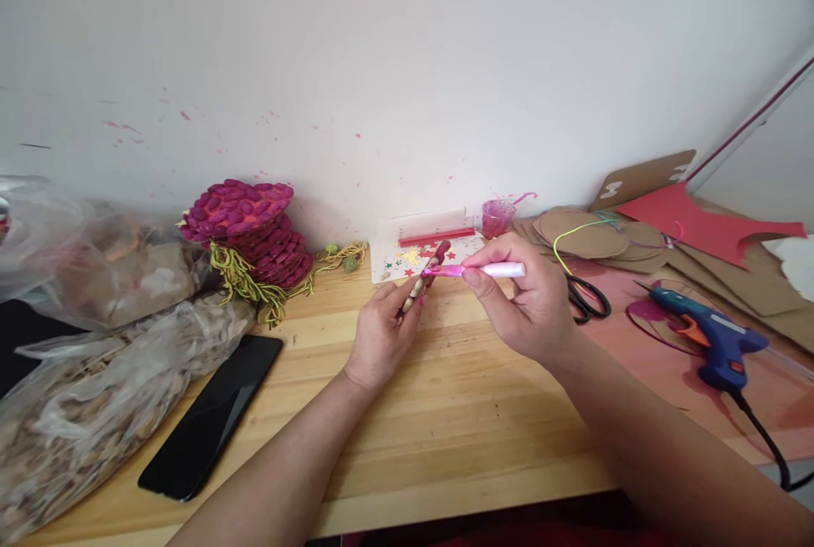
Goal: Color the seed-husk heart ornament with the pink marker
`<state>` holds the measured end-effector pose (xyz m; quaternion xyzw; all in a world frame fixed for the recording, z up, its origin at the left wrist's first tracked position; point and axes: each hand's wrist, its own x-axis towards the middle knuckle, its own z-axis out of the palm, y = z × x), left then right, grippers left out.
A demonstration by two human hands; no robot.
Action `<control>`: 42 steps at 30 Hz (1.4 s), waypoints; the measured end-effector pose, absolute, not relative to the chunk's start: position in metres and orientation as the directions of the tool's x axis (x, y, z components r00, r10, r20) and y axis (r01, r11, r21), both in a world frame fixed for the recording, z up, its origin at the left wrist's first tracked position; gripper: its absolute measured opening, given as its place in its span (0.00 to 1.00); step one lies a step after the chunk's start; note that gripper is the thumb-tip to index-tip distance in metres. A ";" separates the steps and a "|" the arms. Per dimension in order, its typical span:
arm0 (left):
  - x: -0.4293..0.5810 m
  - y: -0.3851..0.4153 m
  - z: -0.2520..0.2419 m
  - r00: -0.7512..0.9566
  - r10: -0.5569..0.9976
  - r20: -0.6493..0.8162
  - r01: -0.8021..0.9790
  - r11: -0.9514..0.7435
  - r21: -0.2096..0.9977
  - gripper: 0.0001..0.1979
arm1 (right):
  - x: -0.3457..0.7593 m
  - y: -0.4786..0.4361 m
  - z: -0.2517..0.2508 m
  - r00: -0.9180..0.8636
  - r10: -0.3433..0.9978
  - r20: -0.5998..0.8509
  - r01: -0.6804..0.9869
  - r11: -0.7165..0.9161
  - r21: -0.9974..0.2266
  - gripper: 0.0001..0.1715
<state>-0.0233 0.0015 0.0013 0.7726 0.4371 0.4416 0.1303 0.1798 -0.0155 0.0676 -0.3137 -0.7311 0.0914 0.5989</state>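
My left hand (385, 331) is closed around a flat piece (421, 282) seen nearly edge-on. Its surface is bumpy, pale brown at the near end and dark pink at the far end. In my right hand (525, 297) is a paintbrush (505, 270) with a white handle and a pink-stained front, pinched between thumb and fingers. The brush tip meets the flat piece near its middle. Behind the hands, a clear cup (498, 218) with pink paint on it stands against the wall. A white sheet with coloured stars (383, 263) lies just beyond the flat piece.
Magenta bumpy discs (238, 220) are stacked at left with yellow-green cord (245, 284). Plastic bags (114, 386) and a black phone (213, 415) lie nearer. To the right are cardboard pieces (578, 233), scissors (590, 301), red sheet (705, 220) and a corded blue glue gun (722, 343).
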 end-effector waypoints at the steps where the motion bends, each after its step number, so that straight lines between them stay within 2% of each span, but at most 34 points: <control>1: -0.023 0.001 0.001 0.230 0.790 0.569 0.562 -0.585 0.585 0.09 | 0.179 -0.016 0.068 -0.085 0.560 0.824 0.358 0.789 -0.500 0.04; 5: -0.023 0.000 0.002 0.239 0.793 0.561 0.573 -0.581 0.577 0.10 | 0.179 -0.016 0.069 -0.056 0.563 0.825 0.380 0.776 -0.503 0.05; 14: -0.024 -0.001 0.002 0.249 0.782 0.571 0.569 -0.595 0.568 0.07 | 0.174 -0.021 0.069 -0.129 0.508 0.852 0.433 0.802 -0.412 0.04; 31: -0.022 0.000 0.004 0.217 0.781 0.585 0.545 -0.594 0.591 0.06 | 0.172 -0.020 0.065 -0.139 0.459 0.878 0.434 0.825 -0.362 0.07; 36: -0.022 0.000 0.005 0.219 0.780 0.586 0.533 -0.599 0.598 0.06 | 0.170 -0.023 0.065 -0.186 0.464 0.866 0.418 0.835 -0.357 0.05; 42: -0.022 0.000 0.005 0.212 0.790 0.576 0.550 -0.583 0.598 0.06 | 0.176 -0.018 0.066 -0.084 0.502 0.861 0.417 0.802 -0.427 0.05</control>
